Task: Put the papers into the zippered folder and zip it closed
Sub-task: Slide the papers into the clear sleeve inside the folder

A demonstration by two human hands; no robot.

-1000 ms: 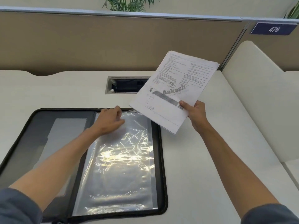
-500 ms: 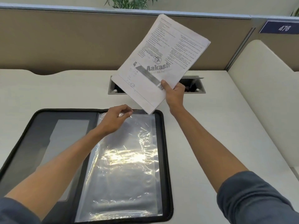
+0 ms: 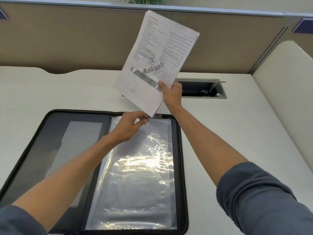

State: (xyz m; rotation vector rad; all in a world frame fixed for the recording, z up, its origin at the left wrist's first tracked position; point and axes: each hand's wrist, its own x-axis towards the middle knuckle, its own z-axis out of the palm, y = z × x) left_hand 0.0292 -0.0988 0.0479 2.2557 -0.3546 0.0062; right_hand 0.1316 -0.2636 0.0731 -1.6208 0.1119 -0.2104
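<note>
A black zippered folder point(image 3: 55, 131) lies open and flat on the white desk. Its right half carries a shiny clear plastic sleeve point(image 3: 140, 167). My left hand point(image 3: 130, 128) pinches the sleeve's top edge between thumb and fingers. A stack of printed white papers point(image 3: 157, 60) stands nearly upright in the air above the folder's far edge, with my right hand point(image 3: 171, 94) gripping its lower right side. The stack's bottom corner hangs just above the sleeve's opening, close to my left fingertips.
The white desk point(image 3: 67, 89) is backed by a tan partition point(image 3: 67, 39). A recessed cable box point(image 3: 201, 89) with its lid raised sits behind the papers. A cream side panel point(image 3: 284, 85) borders the desk on the right.
My right hand swung the papers from the right side to nearly upright over the folder's top edge. My left hand went from flat on the sleeve to pinching its top edge.
</note>
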